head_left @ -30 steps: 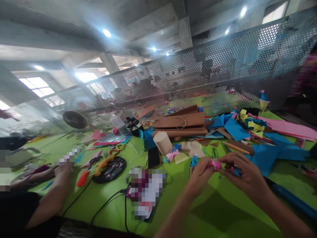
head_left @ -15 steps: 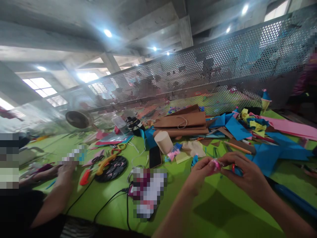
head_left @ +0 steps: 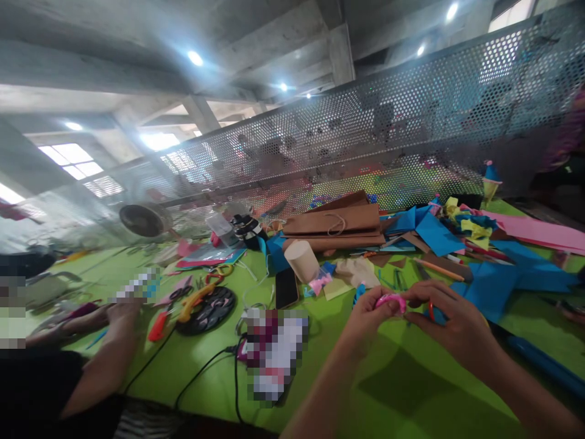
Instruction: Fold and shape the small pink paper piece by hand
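Taking the black phone (head_left: 284, 288) on the green table (head_left: 219, 360) as the landmark throughout.

Nearest, right of the phone and closer to the camera: left hand (head_left: 365, 320) and right hand (head_left: 457, 326), raised just above the table, fingertips meeting. Pinched between them, a small pink strip (head_left: 390, 299), curved like a short arch, long axis running roughly left to right from one hand to the other. Left thumb and fingers closed on its left end; right fingertips closed on its right end. Equally near for both hands, since held by both. Also in the right hand, something red (head_left: 430, 311) and a scrap of blue, too hidden by the fingers to make out. No part of the strip touching the table.

Left of the phone and nearer the camera: a blurred-out flat item, with black cables (head_left: 201, 372) running from it toward the table edge. Further left, a round dark disc (head_left: 205, 310) with a yellow tool across it, then another person's arm (head_left: 98, 366) resting on the table.

Just beyond the phone: a beige paper roll (head_left: 301, 261) lying tilted, small pink bits (head_left: 319, 283) beside it. Right of the phone and farther out: blue paper sheets (head_left: 498, 277), a pencil (head_left: 436, 269).

Farthest behind the phone: brown paper bags (head_left: 336, 227), then a perforated metal screen (head_left: 365, 146).
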### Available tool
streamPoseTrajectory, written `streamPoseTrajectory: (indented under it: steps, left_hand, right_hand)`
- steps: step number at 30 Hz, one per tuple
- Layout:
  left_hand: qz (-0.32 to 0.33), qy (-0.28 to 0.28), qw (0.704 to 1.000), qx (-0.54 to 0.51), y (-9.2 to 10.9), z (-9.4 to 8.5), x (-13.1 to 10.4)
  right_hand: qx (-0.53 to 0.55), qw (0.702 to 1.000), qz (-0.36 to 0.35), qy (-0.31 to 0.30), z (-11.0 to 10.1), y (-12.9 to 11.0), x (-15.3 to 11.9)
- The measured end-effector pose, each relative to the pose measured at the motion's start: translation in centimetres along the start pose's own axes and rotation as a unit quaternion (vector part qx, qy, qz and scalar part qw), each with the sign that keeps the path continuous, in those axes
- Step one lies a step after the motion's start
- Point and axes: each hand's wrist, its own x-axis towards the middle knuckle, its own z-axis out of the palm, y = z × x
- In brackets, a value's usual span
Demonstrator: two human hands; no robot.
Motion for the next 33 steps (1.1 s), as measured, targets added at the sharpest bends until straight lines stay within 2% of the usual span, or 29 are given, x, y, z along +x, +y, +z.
streamPoseTrajectory:
  steps: [5, 13, 21, 29, 33]
  left_hand:
    - [-0.015, -0.007, 1.0, 0.025, 0.68, 0.24, -0.2]
    - [0.005, -0.055, 0.993, 0.108, 0.88, -0.08, -0.4]
    - [-0.019, -0.056, 0.996, 0.072, 0.19, 0.15, 0.08]
    - [-0.013, -0.045, 0.994, 0.098, 0.67, 0.34, -0.02]
    - [-0.013, -0.057, 0.992, 0.114, 0.53, 0.29, -0.06]
  right_hand:
    - [-0.017, 1.0, -0.007, 0.002, 0.0, -0.17, -0.03]
    - [-0.055, 0.998, -0.014, -0.01, -0.11, -0.01, -0.08]
    - [-0.099, 0.994, -0.027, -0.025, -0.04, -0.17, -0.27]
    - [-0.121, 0.992, -0.014, -0.028, 0.26, 0.07, -0.71]
    - [-0.135, 0.99, -0.033, -0.033, 0.16, 0.22, -0.68]
